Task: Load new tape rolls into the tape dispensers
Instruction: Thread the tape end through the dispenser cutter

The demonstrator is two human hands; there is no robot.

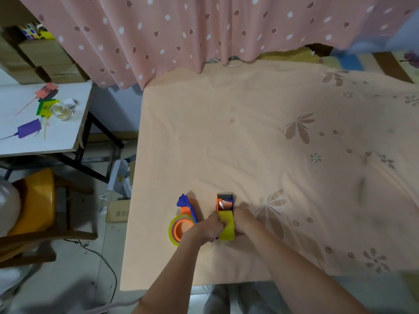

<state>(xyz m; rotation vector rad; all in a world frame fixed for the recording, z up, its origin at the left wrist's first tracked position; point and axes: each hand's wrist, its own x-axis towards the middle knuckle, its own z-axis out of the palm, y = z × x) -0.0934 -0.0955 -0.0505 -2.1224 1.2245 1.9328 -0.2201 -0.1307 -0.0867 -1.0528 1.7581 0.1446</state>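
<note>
Near the counter's point(204, 132) front edge, our left hand point(209, 226) and right hand point(243, 219) both grip tight on the yellow tape roll point(226, 225) seated in the orange dispenser point(224, 203); second loaded dispenser point(183, 219) just left.

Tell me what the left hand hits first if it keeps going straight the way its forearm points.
The left hand points up and right, already against the yellow tape roll on the orange dispenser. That roll comes first; the right hand lies just beyond.
</note>
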